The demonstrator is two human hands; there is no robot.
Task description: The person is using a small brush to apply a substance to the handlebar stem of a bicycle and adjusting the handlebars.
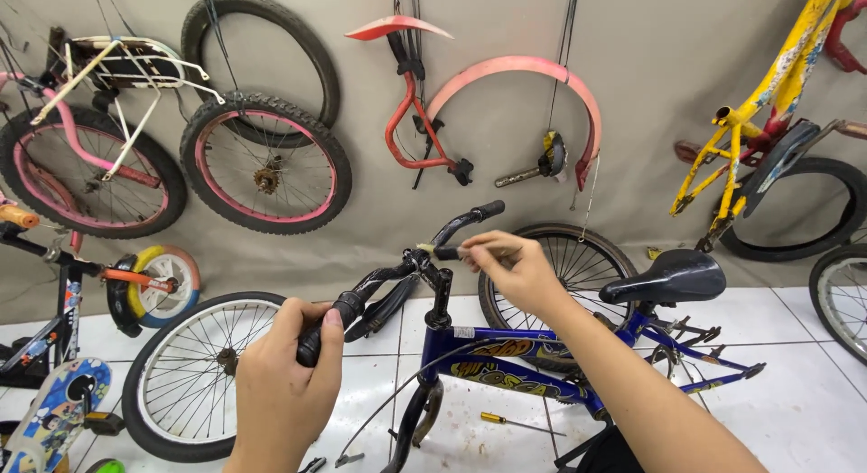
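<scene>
A small blue bicycle (506, 360) stands side-on in front of me on white floor tiles. My left hand (282, 387) is wrapped around the near black grip of its black handlebar (397, 276). At the handlebar clamp on top of the stem (440, 297), my right hand (506, 270) pinches a small dark tool (446, 252). The far grip (488, 209) points up and away. The black saddle (668, 276) is to the right, and the front wheel (185, 374) is to the left.
A yellow-handled screwdriver (506, 422) lies on the tiles under the frame. Wheels (266, 161), a pink mudguard (524, 84), a red frame part (406, 130) and a yellow frame (768, 103) hang on the grey wall. Children's bikes (63, 346) stand at the left.
</scene>
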